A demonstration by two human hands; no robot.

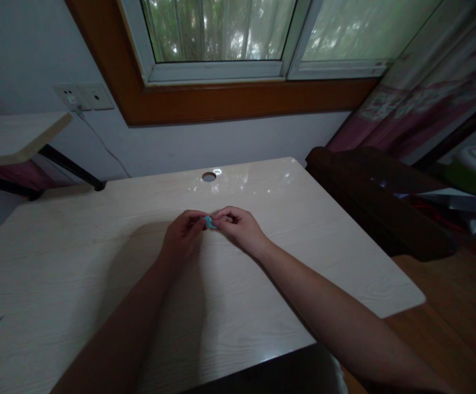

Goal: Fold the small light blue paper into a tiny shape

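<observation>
A small light-blue piece (209, 222), perhaps folded paper, sits between my two hands just above the pale wood-grain table (262, 306). My left hand (184, 232) pinches its left side between thumb and fingers. On the other side, my right hand (240, 227) grips it with thumb and curled fingertips. The fingers cover much of the piece, so its full shape is hidden.
A round cable hole (209, 177) lies near the table's back edge. At the left rises a shelf (20, 139) on black legs. Behind are a window (221, 71) and wall sockets (84, 97). A dark wooden armrest (369, 202) stands at the right.
</observation>
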